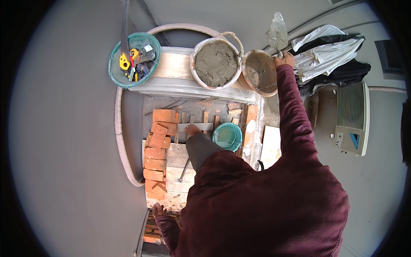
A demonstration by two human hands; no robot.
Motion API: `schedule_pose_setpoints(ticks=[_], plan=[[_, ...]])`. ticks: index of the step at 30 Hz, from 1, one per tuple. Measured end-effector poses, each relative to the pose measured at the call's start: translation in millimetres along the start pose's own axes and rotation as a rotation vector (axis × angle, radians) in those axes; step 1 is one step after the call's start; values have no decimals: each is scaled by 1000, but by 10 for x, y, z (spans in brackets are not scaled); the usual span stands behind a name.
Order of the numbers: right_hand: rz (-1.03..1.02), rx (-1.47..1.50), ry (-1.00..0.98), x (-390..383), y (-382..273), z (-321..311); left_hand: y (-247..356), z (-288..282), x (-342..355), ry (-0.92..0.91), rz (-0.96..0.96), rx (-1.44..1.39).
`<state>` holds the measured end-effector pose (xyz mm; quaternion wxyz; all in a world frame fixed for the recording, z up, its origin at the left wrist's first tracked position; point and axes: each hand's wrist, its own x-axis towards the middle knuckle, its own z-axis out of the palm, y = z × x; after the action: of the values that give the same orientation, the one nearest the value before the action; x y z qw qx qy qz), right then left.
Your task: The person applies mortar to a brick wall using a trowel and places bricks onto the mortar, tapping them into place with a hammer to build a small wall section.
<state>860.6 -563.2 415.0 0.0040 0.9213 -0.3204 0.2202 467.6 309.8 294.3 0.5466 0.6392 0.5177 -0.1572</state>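
My right hand [284,60] is closed around the handle of a trowel [278,33] and reaches out at the far right. The trowel's blade points away from me and is coated grey. Right beside that hand stands a bucket [270,88] with wet mortar smeared inside it. To its left, a white bucket [194,70] is filled with grey mortar [216,63]. Down at the near left, my left hand [159,210] hangs with its fingers apart and nothing in it. Stacked orange bricks [154,164] lie just beyond it.
A teal bucket [112,70] of tools stands far left, and another teal bucket [227,136] holds liquid near my bare foot [192,130]. A hammer-like tool [183,171] lies on boards [176,155]. Clothes [327,58] hang at right above an air-conditioner unit [353,118].
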Motion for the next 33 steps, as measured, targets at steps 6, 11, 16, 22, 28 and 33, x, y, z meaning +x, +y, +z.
schedule_pose_setpoints(ticks=[6, 11, 16, 22, 28, 33], plan=[[-35, 998, -701, 538, -1709, 514, 119, 279, -62, -39, -64, 23], [228, 1206, -761, 222, -2178, 174, -3, 473, -346, 85, -4, -252], [243, 959, -758, -125, -2488, -115, -885, 591, -574, 21, -130, -153], [271, 961, -795, -303, -2932, -373, -1111, 816, -697, 122, -91, -67], [173, 963, -719, -330, -2782, -401, -872, 804, -510, 58, -60, -277], [37, 1006, -716, -304, -2799, -429, -1089, 776, -557, -30, -129, -235]])
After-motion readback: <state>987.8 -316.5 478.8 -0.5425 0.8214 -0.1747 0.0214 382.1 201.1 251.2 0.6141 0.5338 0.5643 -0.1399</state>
